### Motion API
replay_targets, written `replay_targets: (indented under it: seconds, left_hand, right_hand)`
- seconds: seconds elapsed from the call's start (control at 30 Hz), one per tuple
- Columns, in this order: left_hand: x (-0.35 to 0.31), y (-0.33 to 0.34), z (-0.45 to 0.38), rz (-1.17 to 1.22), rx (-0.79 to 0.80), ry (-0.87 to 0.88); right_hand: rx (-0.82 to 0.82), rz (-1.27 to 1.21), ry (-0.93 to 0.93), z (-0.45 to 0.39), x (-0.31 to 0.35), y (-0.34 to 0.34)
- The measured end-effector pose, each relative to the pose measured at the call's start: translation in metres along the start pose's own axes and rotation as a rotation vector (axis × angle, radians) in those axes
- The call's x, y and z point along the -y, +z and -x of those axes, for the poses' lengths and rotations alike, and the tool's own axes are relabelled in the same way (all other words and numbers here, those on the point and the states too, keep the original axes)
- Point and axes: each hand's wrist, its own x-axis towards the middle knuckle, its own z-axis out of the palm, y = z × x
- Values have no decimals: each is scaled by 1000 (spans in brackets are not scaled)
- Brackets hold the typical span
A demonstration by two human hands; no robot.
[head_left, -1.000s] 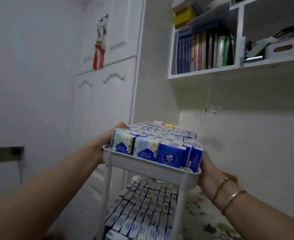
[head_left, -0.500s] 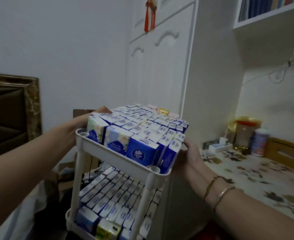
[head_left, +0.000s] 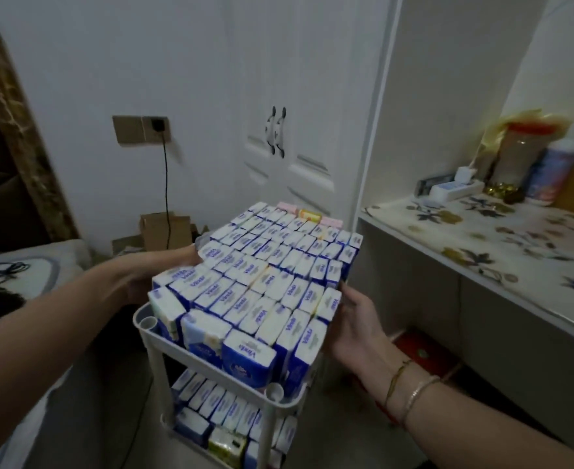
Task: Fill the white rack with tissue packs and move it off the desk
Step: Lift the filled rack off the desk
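White wardrobe doors stood behind, with the floral-covered bench (head_left: 482,238) off to the right. Both hands held the white rack (head_left: 207,362) in mid-air, clear of the bench: left hand (head_left: 153,275) gripping the far side, right hand (head_left: 353,323) the near. It wanted lowering level and slowly. Two tiers showed, both crammed with tissue packs (head_left: 265,282), too many to count surely.

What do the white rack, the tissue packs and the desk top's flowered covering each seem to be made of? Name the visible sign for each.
White rack: likely moulded plastic, matt; rounded rim and hollow tube posts.
Tissue packs: thin glossy printed film over soft paper; the corners look squashed.
Flowered covering: probably a wipeable vinyl sheet or cloth; it lies flat with a slight sheen, but the blur leaves this open.
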Motion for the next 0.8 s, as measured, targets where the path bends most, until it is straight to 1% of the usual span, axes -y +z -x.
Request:
replay_targets:
  seconds: [0.03, 0.1, 0.17, 0.23, 0.33, 0.43, 0.53, 0.6, 0.63, 0.73, 0.8]
  left_hand:
    - [3, 6, -6, -19, 95, -27]
    - [12, 19, -15, -35, 168, -108]
    - [22, 28, -32, -5, 129, -141]
    - [32, 42, -48, -30, 95, -171]
    - [45, 65, -66, -39, 150, -205]
    - [53, 91, -92, -90, 209, -239]
    - [60, 120, -119, -156, 343, -299]
    - [68, 136, -141, -169, 421, -316]
    - [71, 145, -152, -164, 449, -320]
    - [79, 176, -181, -148, 509, -320]
    - [82, 200, -198, -125, 555, -333]
  right_hand:
    - [-22, -2, -4, -4, -2, -4]
    - [-60, -20, 21, -10, -5, -20]
    - [-107, -36, 44, -16, -11, -39]
    - [-150, -51, 79, -22, -17, -60]
    - [-185, -65, 97, -27, -23, -87]
    - [-221, -91, 57, -38, -26, -119]
    - [-261, -107, -19, -51, -23, -150]
    - [-257, -106, -50, -56, -19, -168]
    - [-279, -107, -57, -59, -16, -179]
    - [-412, -107, -87, -68, -7, -213]
    - [-458, -83, -121, -75, -2, -240]
